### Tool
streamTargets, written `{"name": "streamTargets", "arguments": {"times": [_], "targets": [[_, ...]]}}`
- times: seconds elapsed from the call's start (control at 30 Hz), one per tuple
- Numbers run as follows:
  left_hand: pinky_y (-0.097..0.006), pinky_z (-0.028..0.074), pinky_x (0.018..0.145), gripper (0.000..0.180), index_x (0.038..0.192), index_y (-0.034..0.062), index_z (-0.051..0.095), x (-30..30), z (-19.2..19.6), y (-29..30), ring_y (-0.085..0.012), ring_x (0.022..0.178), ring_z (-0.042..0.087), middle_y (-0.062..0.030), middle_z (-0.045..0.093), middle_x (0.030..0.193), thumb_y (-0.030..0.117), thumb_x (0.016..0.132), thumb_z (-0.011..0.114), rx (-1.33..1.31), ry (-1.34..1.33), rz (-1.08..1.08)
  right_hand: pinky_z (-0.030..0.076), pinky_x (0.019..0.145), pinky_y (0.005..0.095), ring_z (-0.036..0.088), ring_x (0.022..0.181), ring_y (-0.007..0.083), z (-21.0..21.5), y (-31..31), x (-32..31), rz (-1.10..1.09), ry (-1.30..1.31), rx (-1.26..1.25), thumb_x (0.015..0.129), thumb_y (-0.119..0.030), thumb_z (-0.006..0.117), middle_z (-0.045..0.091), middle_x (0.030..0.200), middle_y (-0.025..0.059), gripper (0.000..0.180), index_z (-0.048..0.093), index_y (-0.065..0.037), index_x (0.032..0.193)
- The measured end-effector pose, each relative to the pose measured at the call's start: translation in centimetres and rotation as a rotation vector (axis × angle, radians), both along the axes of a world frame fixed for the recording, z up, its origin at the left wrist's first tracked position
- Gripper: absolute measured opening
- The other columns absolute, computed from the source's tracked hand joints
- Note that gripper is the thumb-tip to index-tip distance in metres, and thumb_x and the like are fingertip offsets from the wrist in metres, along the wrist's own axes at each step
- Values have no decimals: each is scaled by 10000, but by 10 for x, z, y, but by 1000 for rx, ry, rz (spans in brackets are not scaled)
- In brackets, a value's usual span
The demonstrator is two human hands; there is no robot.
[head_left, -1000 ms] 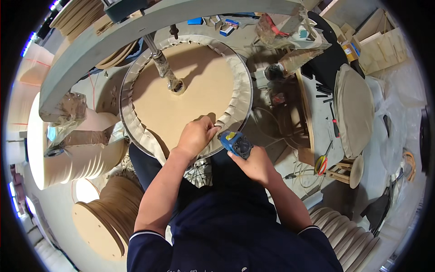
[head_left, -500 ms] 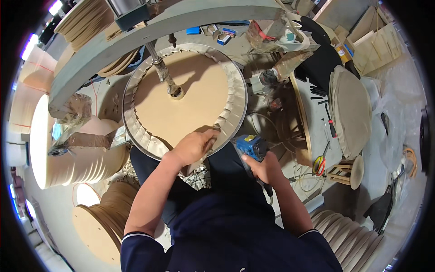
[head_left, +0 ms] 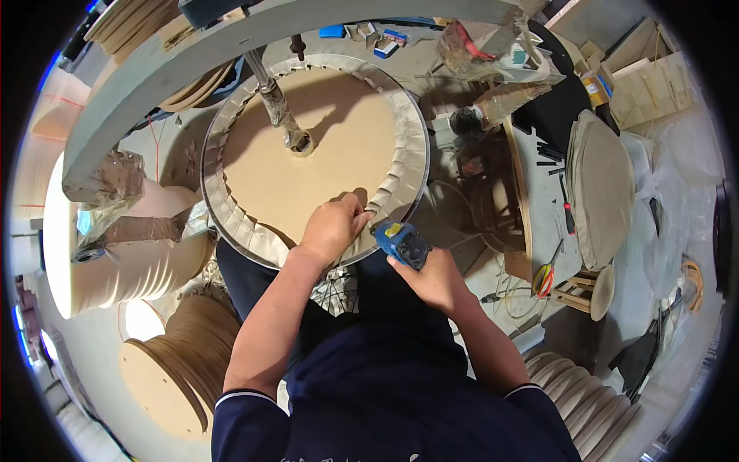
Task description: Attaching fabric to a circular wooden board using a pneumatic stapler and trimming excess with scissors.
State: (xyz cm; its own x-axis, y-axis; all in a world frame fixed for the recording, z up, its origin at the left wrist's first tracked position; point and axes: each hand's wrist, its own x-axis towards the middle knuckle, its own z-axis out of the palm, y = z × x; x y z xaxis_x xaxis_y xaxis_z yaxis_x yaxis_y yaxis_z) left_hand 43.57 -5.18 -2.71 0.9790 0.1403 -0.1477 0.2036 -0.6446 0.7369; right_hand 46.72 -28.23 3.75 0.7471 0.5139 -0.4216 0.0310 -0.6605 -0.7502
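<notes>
A round tan board lies inside a metal ring, with light beige fabric folded in pleats all around its edge. At the near right part of that edge, my left hand is closed, its fingertips pinching a fold of the fabric down against the board. My right hand grips a blue staple gun with a black cap. The gun's nose points at the pleats, right beside my left fingertips; whether it touches the fabric I cannot tell. A plastic-wrapped press rod meets the board's middle.
A curved grey machine arm arches over the board. On the right, scissors, a screwdriver and a stack of round beige covers lie on a worktop. Stacked round boards stand at lower left, ribbed round pieces at lower right.
My right hand has brought the staple gun left and up to the pleated edge, beside my left fingers. My left hand has moved slightly up and still pinches the fabric.
</notes>
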Motion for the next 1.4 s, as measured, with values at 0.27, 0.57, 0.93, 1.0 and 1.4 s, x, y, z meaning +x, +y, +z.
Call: {"name": "streamTargets", "arguments": {"times": [0.27,0.57,0.93,1.0,1.4], "targets": [[-520,538,760,304,1072,47,671,5,6,-11,-449,825,683,-234,716,869,344,1009,665,29,-13,75,544,675,384,712,696,225,-11,-2,4,-48,-147,102,951,-355,745,697,720,155,383,715,26,962],[-529,524,780,300,1220,49,612,-23,25,16,-444,870,675,-230,704,885,292,1045,584,1,-42,-347,552,748,408,767,851,303,14,-39,-9,-67,62,-44,930,-395,758,754,855,197,419,739,-3,1079],[-498,537,733,278,947,46,654,-9,3,1,-408,783,683,-184,705,797,317,981,704,12,-13,-38,570,849,415,721,1043,402,12,0,-3,32,96,-41,927,-330,759,757,1024,229,397,718,-27,1179],[-499,536,722,271,935,47,655,-6,1,-2,-402,776,685,-179,702,784,309,976,712,23,-60,-18,569,846,431,702,1039,433,7,4,-3,-2,34,19,926,-326,758,745,1026,242,401,709,-13,1171],[-519,543,832,422,1409,125,571,-15,28,-11,-446,931,688,-231,728,980,336,1044,590,18,-52,-308,429,488,321,570,497,124,-4,-36,0,-180,15,35,956,-412,738,580,562,22,443,664,-19,766]]}}
